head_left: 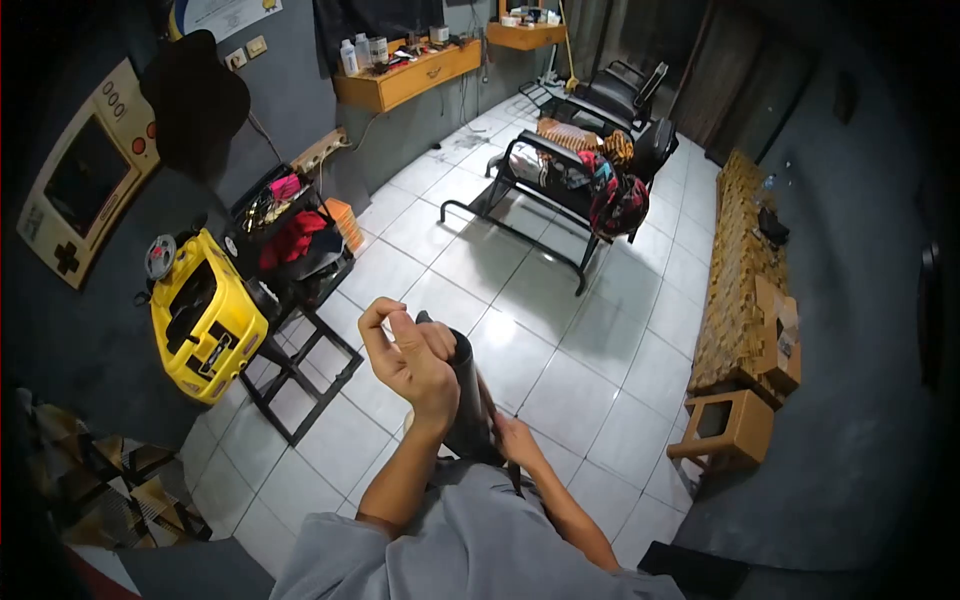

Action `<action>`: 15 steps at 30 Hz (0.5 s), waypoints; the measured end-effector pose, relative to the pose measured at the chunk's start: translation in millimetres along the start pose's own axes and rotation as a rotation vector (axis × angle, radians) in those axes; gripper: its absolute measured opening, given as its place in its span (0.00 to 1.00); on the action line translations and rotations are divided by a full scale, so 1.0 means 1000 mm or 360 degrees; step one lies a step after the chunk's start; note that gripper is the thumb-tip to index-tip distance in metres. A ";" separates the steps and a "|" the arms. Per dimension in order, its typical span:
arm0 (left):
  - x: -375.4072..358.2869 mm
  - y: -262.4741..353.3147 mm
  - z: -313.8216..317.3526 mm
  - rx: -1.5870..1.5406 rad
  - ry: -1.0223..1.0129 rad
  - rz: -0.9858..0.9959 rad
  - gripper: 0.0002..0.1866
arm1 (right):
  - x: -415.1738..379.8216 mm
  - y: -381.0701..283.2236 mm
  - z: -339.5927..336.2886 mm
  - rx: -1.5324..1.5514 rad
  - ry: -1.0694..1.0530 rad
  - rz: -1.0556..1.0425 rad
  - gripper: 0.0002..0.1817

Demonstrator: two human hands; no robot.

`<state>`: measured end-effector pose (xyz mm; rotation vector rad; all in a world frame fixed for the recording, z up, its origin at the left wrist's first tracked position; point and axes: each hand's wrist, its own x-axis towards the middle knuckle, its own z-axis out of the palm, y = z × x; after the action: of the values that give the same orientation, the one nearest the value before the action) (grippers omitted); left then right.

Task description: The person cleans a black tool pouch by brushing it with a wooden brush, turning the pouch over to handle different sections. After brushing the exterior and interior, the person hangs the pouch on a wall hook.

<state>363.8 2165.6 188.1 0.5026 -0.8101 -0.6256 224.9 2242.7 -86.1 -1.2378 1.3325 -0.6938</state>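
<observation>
A dark, smooth, tube-like thing (468,420) stands tilted in front of my chest; its exact kind I cannot make out. At its upper end is my left hand (415,362), closed, with the index finger and thumb bent and the other fingers curled against the dark thing. Lower down, my right hand (514,440) grips the right side of it, its fingers partly hidden behind. The lower end disappears against my grey shirt (460,540).
A black-framed chair (540,190) with cloths on it stands ahead. On the left are a yellow toy car (210,320) and a black stand (300,400). A wooden wall shelf (420,80) holds bottles. Along the right wall are a woven bench (735,270) and a brown stool (735,425).
</observation>
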 end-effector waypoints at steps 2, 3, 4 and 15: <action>0.010 0.001 -0.004 -0.0067 0.0047 -0.0054 0.07 | 0.007 0.083 -0.001 -0.0901 0.0093 -0.0145 0.33; 0.014 -0.001 -0.006 -0.0107 0.0063 -0.0085 0.07 | 0.007 0.135 -0.007 -0.1356 -0.0283 -0.0053 0.33; 0.019 -0.002 -0.008 -0.0145 0.0076 -0.0119 0.07 | 0.006 0.178 -0.008 -0.1320 -0.0422 0.0074 0.35; -0.013 -0.044 -0.071 0.0538 -0.0862 -0.0767 0.10 | 0.022 -0.095 0.010 0.0479 0.0264 0.0228 0.10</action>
<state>398.6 2155.7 112.2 0.8692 -1.3360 -1.1050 263.7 2198.5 -7.6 -0.8505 1.3780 -0.8728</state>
